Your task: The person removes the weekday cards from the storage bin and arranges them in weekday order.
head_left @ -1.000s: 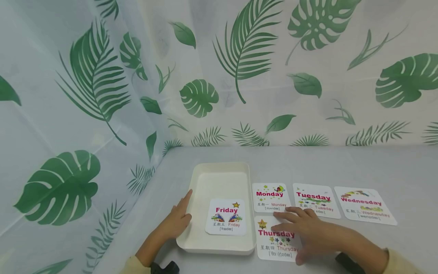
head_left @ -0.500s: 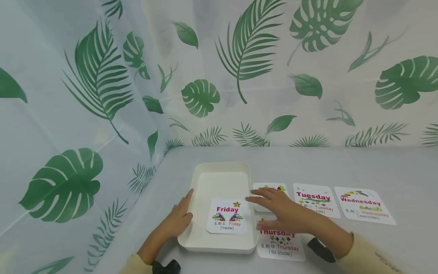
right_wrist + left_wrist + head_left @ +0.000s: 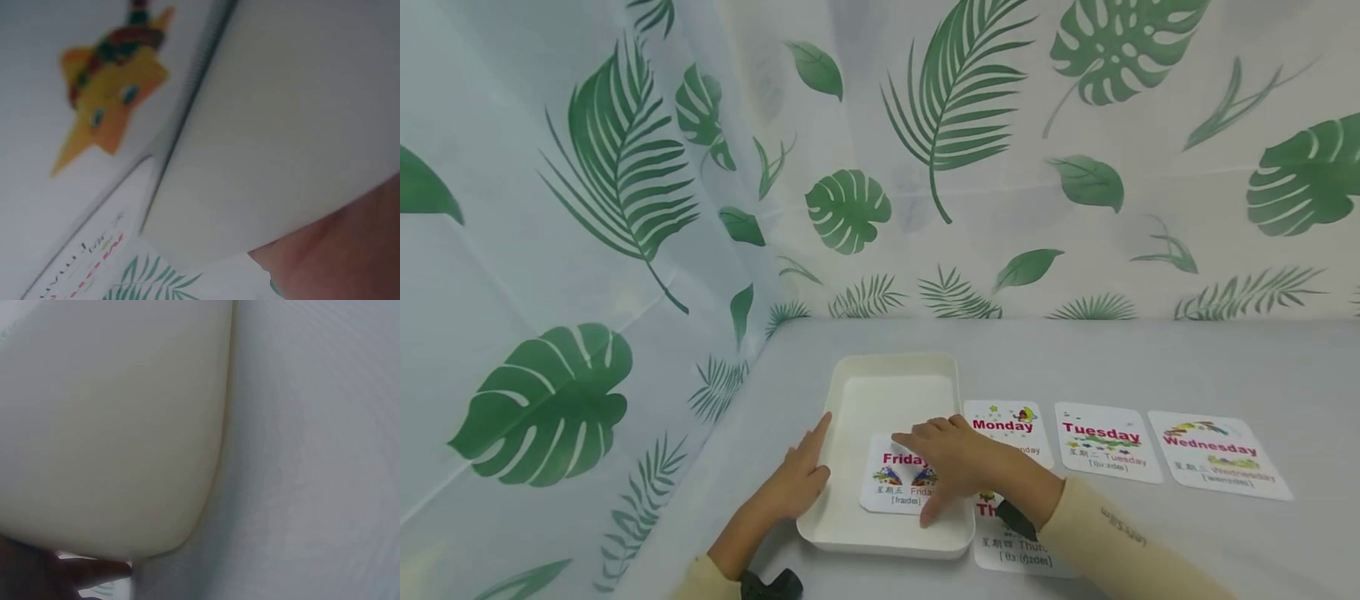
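Note:
In the head view, a white card printed "Friday" (image 3: 887,479) lies inside the white tray (image 3: 898,392). My right hand (image 3: 958,462) is over the card's right side, its fingers spread, with fingertips near the card's top edge and the thumb by its lower edge. Part of the card is hidden under this hand. My left hand (image 3: 797,475) rests against the tray's left rim, index finger straight along it. The left wrist view is mostly filled by the tray wall (image 3: 119,437), with dark fingers (image 3: 94,570) at the bottom left.
Right of the tray lie cards reading "Monday" (image 3: 1003,425), "Tuesday" (image 3: 1105,442) and "Wednesday" (image 3: 1217,454). The "Thursday" card (image 3: 1018,554) sits below Monday, partly covered by my right wrist. A leaf-patterned curtain (image 3: 1000,208) stands behind and to the left of the grey table (image 3: 1150,367).
My right hand has moved left, from above the Thursday card, over the tray's right rim to the Friday card. The left hand stays at the tray's left rim.

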A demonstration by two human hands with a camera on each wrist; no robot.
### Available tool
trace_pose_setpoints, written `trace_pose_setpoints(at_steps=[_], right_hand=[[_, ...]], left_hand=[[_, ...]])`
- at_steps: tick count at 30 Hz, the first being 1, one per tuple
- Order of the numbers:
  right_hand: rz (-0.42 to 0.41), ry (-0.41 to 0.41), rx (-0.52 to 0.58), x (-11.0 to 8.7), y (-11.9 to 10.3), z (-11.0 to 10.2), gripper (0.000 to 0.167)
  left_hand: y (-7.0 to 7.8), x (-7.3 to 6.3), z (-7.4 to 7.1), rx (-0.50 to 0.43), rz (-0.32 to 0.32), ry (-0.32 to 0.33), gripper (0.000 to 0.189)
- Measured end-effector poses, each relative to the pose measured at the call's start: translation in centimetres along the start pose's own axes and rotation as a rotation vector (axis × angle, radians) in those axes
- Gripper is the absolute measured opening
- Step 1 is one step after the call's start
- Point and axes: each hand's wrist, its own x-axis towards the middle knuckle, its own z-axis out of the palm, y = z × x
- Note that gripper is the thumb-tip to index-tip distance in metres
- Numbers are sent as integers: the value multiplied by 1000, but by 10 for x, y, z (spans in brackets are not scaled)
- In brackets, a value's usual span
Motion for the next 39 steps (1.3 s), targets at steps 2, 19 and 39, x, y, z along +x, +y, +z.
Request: trace_pose_setpoints(at_steps=[2, 19, 39], right_hand=[[6, -1, -8, -1, 0, 1, 97], [4, 44, -1, 1, 0, 6, 90], [-97, 148, -68, -2, 3, 12, 87]], left_hand=[[1, 0, -1, 2, 1, 2, 66], [-1, 1, 2, 2, -4, 12, 67], [-1, 1, 3, 22, -27, 3, 67]])
